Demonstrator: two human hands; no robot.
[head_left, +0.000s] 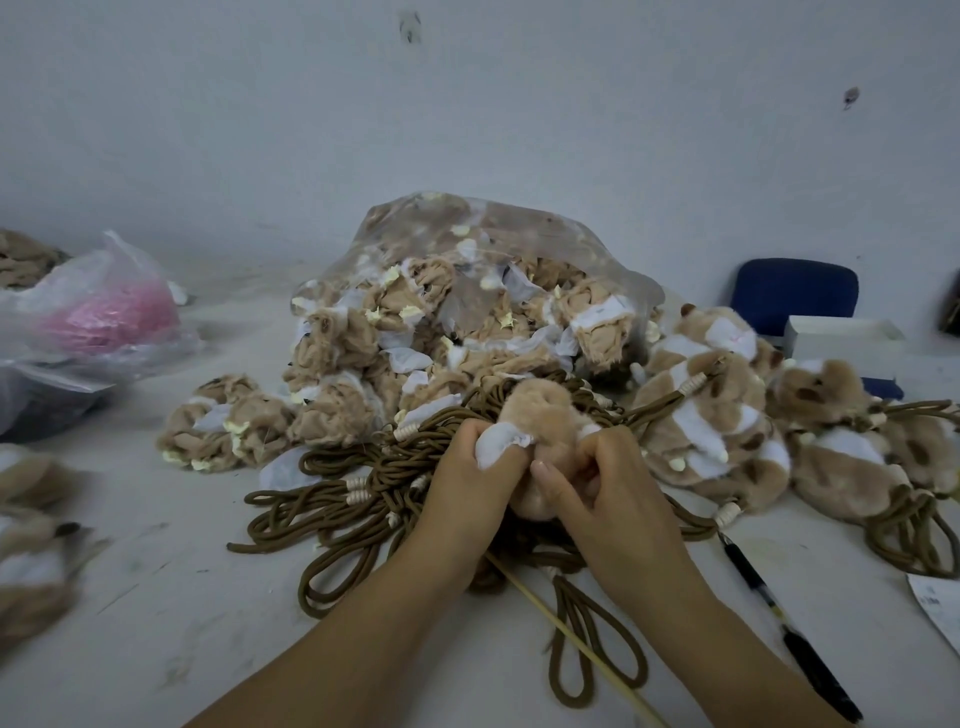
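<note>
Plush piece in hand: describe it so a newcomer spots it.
Start at the big clear bag of plush skins. In front, above the brown cords, is a tan plush piece with a white patch. Only it is gripped by the left hand and right hand.

Cord tangle (363, 499) blocks centre; passage lower-left table (156, 623), seemingly.

Small plush-toy workshop.
Clear bag (519, 223) of unstuffed plush skins (337, 338) beyond the fingers (597, 452); finished toys (727, 415) piled to their right.
</note>
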